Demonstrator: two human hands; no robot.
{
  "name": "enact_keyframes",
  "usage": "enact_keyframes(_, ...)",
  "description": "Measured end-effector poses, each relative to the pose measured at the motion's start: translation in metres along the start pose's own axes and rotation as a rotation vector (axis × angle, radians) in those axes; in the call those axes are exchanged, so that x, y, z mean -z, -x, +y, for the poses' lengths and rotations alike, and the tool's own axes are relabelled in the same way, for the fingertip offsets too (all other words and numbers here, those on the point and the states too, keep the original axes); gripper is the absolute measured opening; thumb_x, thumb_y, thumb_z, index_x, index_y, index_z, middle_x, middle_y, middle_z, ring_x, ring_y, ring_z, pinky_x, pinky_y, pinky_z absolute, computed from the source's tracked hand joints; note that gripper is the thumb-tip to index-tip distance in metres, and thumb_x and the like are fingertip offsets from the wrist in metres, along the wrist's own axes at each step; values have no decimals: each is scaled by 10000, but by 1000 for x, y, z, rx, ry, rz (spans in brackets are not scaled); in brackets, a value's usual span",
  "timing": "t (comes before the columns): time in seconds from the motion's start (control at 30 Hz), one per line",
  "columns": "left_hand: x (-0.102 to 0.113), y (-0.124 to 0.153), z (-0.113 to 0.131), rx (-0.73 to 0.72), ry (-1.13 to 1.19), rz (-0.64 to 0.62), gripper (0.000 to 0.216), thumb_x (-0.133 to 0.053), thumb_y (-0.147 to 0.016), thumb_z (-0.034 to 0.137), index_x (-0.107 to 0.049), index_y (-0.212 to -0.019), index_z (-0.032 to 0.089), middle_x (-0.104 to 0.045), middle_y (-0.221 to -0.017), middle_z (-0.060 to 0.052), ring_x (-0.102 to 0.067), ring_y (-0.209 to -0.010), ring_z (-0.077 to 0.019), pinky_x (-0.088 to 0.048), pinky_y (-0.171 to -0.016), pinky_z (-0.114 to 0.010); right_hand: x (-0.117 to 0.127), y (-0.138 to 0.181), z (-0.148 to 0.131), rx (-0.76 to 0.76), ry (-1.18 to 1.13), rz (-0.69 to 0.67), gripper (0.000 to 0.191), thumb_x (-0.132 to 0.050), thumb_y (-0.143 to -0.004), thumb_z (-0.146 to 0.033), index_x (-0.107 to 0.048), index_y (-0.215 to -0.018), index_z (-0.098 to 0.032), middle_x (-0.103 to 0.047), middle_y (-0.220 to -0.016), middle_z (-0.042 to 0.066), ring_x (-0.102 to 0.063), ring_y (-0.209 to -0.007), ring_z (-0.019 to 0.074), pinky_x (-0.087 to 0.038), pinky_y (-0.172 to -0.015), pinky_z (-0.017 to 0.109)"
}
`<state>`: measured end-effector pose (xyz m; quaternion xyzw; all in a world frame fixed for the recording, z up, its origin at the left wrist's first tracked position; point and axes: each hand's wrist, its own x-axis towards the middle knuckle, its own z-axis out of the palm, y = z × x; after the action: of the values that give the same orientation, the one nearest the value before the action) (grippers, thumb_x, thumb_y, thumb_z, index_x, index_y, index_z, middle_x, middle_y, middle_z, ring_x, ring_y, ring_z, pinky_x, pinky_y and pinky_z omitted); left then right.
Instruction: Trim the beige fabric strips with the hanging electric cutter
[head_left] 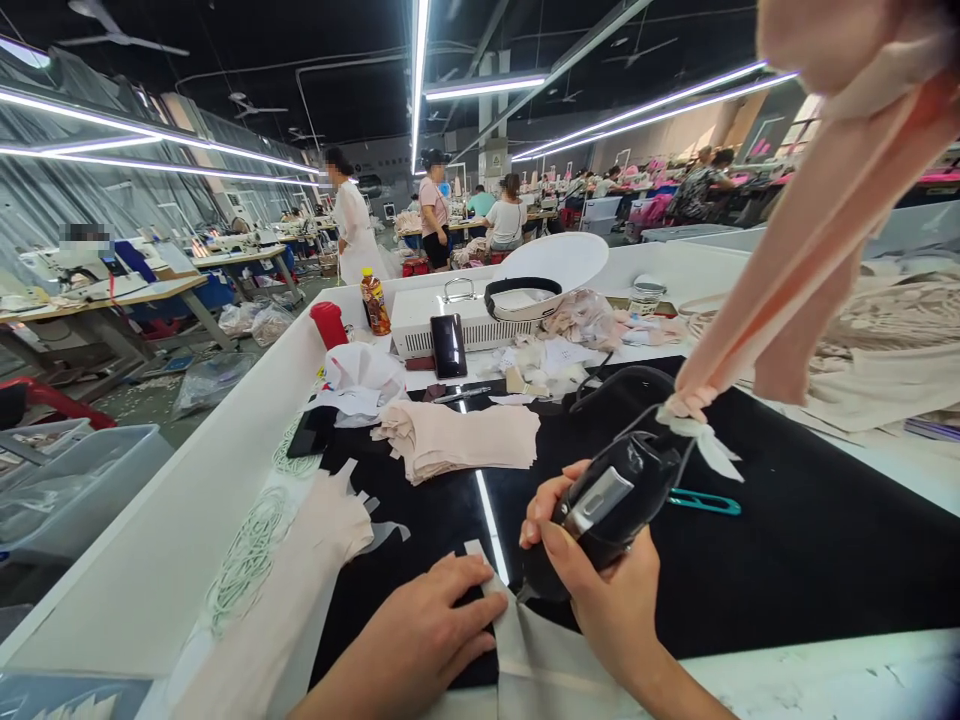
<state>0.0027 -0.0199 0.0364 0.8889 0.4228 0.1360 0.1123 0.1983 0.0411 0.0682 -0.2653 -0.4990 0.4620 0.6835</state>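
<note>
Black handheld tool [646, 468] is what I hold, tilted, with its narrow tip pointing down and left at the pale cloth [544, 660] at the near edge of the worktop [780, 580]. My right grip [611, 595] is wrapped around its body, thumb on the near side and fingers curled over the far side, below the silver panel. The tip sits at the cloth beside my other fingertips; I cannot tell whether it touches. My left grip [427, 620] is spread palm down and holds nothing between fingers and thumb; its fingertips rest on the cloth's narrow upper end.

Behind the tool, a hanging peach strip [750, 290] comes down from the upper right and ends in a knot by the tool's rear and its cord. A teal looped implement [705, 502] lies flat just to the right of the tool. Farther back on the black surface lies a stack of pale fabric pieces [480, 438]. Off to my left are a longer pile of pale cloth [307, 570] and bundles of light green string [251, 560]. At the back, a phone [448, 345] leans upright against a white vented box [416, 345], with an amber bottle [375, 302] to the left and a white hat [577, 258] with a dark band to the right.
</note>
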Motion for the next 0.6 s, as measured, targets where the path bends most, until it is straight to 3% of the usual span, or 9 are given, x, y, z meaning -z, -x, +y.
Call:
enact_keyframes(0.3,0,0,1,-3,8,26,323,-674,-1042,226,-627,-1362,228,-636,-1414,-111,-676,-1258,-257,-611,-1069,-358,-11,-6,3,-10,-42,50,384,-880,-885,-371,-598,-1129,-281,-690,-807,-29,-667,-609,137,-609,-608,272)
enact_keyframes(0.6,-5,2,-1,13,-32,49,445,-776,-958,166,-634,-1374,235,-587,-1458,-142,-656,-1309,-279,-575,-1119,-384,-13,-8,6,2,1,34,325,-823,-919,-287,-583,-1138,-282,-692,-804,-43,-663,-597,127,-604,-601,263)
